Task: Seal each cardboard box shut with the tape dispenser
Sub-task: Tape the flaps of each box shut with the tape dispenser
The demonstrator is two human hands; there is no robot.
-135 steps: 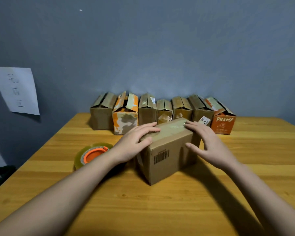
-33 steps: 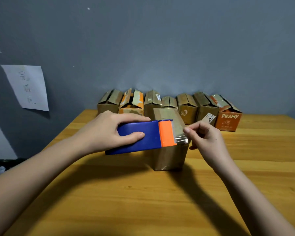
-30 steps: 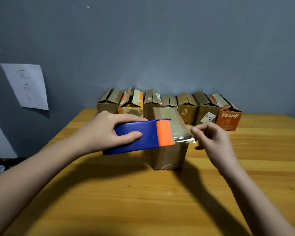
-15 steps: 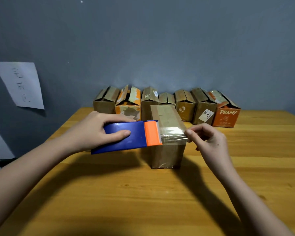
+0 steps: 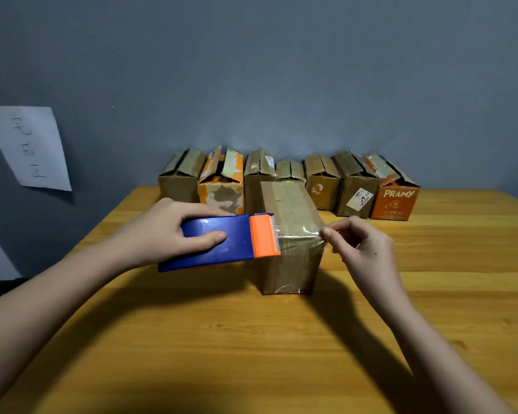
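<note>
A brown cardboard box (image 5: 290, 270) stands on end at the middle of the wooden table (image 5: 251, 339), its top flaps closed under older tape. My left hand (image 5: 165, 231) grips a blue tape dispenser (image 5: 219, 242) with an orange cutter head (image 5: 263, 234), held level at the box's left top edge. A strip of clear tape (image 5: 299, 237) stretches from the cutter across the near end of the box top. My right hand (image 5: 359, 249) pinches the free end of that strip at the box's right edge.
Several more cardboard boxes (image 5: 284, 183) with loose top flaps line the back of the table against the grey wall, the rightmost an orange box (image 5: 393, 201) marked PRAMY. A sheet of paper (image 5: 30, 147) hangs on the wall at left.
The dispenser came into my left hand after both hands rested on the box. In the last second my right hand pulled the tape end out to the right across the box top.
</note>
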